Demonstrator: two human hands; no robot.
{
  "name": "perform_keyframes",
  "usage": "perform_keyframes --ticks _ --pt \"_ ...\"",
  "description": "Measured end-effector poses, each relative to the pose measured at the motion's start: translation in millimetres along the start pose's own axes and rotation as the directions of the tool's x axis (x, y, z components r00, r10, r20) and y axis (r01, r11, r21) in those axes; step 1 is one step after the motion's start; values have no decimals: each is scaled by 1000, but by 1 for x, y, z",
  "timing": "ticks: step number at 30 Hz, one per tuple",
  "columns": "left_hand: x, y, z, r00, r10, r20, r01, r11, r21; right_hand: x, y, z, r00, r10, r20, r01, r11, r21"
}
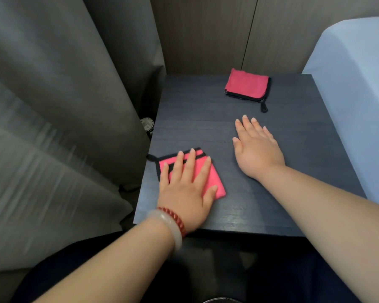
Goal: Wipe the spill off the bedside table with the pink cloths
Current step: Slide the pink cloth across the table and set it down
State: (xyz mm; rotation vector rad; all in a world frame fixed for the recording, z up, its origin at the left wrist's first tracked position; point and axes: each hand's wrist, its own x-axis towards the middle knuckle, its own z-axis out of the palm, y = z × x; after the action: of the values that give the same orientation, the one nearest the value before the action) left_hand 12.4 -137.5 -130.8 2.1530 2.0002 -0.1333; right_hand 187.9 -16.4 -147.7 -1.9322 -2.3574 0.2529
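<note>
A dark bedside table (206,119) fills the middle of the view. Near its front left corner lies a folded pink cloth (217,184) with black trim. My left hand (186,189) presses flat on it with straight, spread fingers. A second folded pink cloth (246,85) with a black loop lies at the back of the table. My right hand (256,149) rests flat on the bare tabletop between the two cloths, fingers straight, touching neither cloth. No spill shows clearly on the dark surface.
A grey curtain (64,127) hangs along the table's left side. A white bed (354,95) borders its right edge. A wood-panelled wall (206,36) stands behind. A small round object (147,123) sits in the gap beside the curtain.
</note>
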Motion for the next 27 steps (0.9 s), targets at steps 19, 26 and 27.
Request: perform_keyframes --ticks 19,26,27 --pt "-45 8 17 995 104 -1 -104 994 -32 -1 -1 0 1000 4 -16 -3 1000 15" --pt "6 -49 -3 976 -208 64 212 975 -71 0 -1 0 1000 -8 -15 8 1000 15" --pt "4 -45 -2 974 -219 63 223 973 -59 0 -1 0 1000 -6 -16 6 1000 18"
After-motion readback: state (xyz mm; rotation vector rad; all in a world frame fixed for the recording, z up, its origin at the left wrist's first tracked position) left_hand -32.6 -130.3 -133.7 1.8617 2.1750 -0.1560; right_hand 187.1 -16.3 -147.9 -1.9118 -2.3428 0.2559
